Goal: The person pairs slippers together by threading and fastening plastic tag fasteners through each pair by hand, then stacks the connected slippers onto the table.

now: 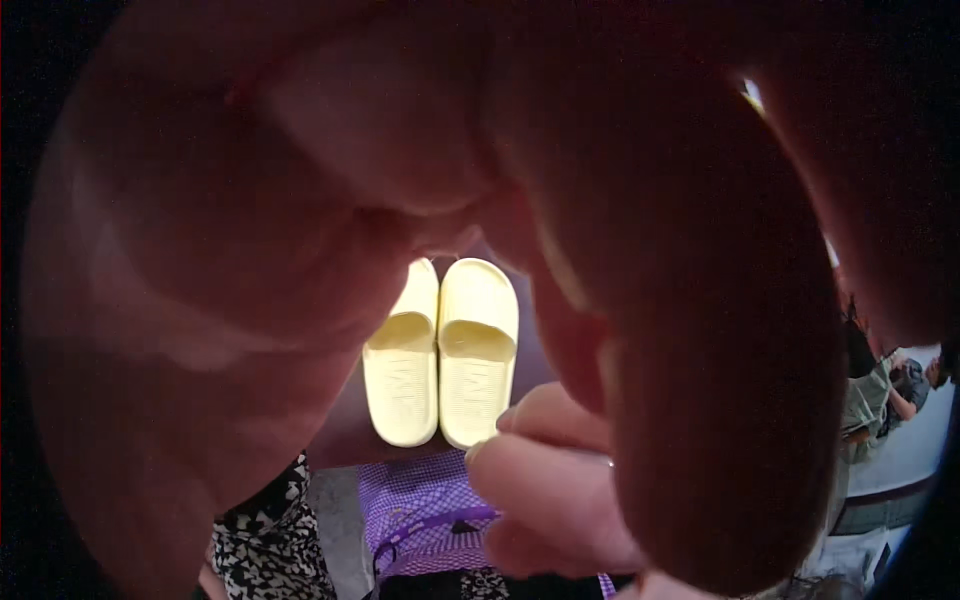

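Note:
A large, dark hand, seemingly my left hand [230, 300], is right up against the camera and covers most of the view. It is blurred, and I cannot make out whether it holds anything. Through the gap under its bent fingers a pair of pale yellow slide slippers shows side by side, toes away from me. The left slipper [403, 390] is partly hidden by the dark hand; the right slipper [478, 390] shows nearly whole. My right hand [550, 475] is at the right slipper's heel, its fingers curled and their tips close together. Whether it touches the slipper is unclear.
The slippers lie on a dark brown surface [345, 430]. Nearer to me is purple checked cloth [410, 490] with a purple strap. Black-and-white patterned fabric [270, 545] shows at the lower left. At the far right another person [908, 385] is partly visible.

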The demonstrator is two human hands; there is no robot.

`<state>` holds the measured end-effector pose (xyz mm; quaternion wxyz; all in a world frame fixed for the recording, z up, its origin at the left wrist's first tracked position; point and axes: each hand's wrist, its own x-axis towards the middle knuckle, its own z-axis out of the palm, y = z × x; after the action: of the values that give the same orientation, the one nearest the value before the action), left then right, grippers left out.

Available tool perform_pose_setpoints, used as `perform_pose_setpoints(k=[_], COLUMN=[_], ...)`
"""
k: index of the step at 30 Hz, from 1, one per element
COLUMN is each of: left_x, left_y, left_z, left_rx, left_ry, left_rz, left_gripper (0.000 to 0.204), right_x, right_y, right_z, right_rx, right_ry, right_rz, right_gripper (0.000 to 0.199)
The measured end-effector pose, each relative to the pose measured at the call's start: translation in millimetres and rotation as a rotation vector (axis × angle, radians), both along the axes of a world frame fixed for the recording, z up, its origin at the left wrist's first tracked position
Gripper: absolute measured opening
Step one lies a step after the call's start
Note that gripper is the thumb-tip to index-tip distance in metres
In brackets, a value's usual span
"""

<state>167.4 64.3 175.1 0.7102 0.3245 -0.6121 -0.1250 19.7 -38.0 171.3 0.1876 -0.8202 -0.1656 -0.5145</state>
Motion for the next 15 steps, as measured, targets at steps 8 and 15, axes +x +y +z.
perform_pose_setpoints(k=[8,15], left_x=[17,30], left_y=[6,17], left_z=[-2,1], left_rx=[0.074,0.021], left_ry=[0.012,0.016], left_rz=[-0.118,-0.162], left_gripper=[0.059,0.045], right_x=[1,4], right_y=[14,24], right_z=[-34,-54], right_rx=[0.179,0.217], right_ry=[-0.094,-0.185], right_rz=[0.070,0.188], right_gripper=[0.011,0.016])
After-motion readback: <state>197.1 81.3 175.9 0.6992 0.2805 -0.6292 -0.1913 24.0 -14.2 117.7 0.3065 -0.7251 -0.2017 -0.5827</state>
